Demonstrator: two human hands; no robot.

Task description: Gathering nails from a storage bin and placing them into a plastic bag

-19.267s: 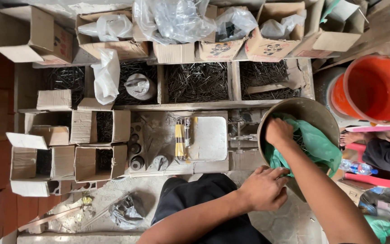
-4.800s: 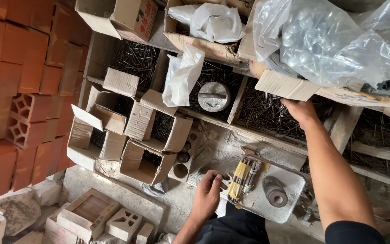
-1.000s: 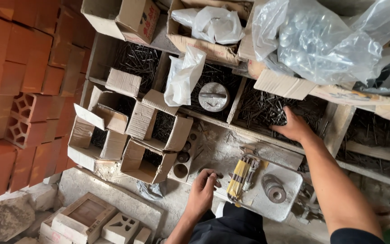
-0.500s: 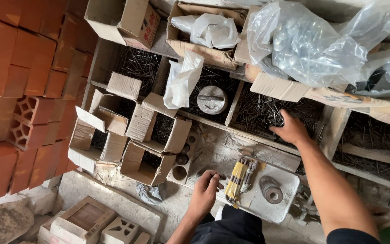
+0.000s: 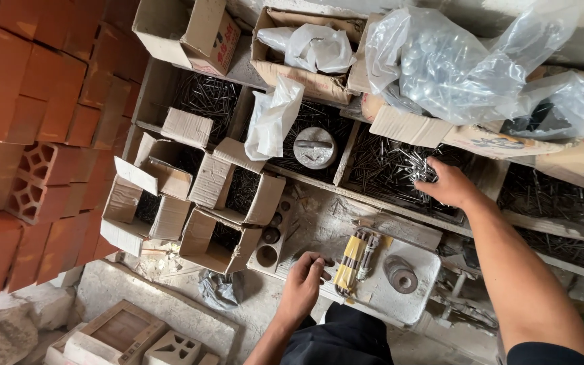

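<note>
Here, in the head view, the right hand [image 5: 446,184] reaches forward into a wooden compartment [image 5: 400,169] filled with loose nails [image 5: 386,159]. Its fingers [image 5: 426,177] are curled around a small bunch of bright nails, lifted slightly above the pile. The forearm extends back toward the lower right corner of the picture.

The left hand [image 5: 303,286] rests lower down, near the front edge of a dusty ledge. Its fingers [image 5: 315,263] are bent and pressed against the edge of a white scale platform [image 5: 400,297], just beside a bundle of yellow-handled tools [image 5: 354,260]. It appears to hold nothing loose. 2 round metal weights [image 5: 400,274] lie on the platform to the right of the bundle.

A round grey weight [image 5: 314,147] sits on the nails in the neighbouring compartment, left of the one the right hand occupies. A white plastic bag [image 5: 273,118] hangs over the edge of that same compartment. Open cardboard boxes [image 5: 224,196] holding dark nails stand in a cluster to the left of the scale. Clear plastic bags [image 5: 461,61] rest on boxes along the back row, above the right hand. Red bricks [image 5: 28,135] are stacked at the far left. A dark garment [image 5: 346,338] shows at the lower edge.
</note>
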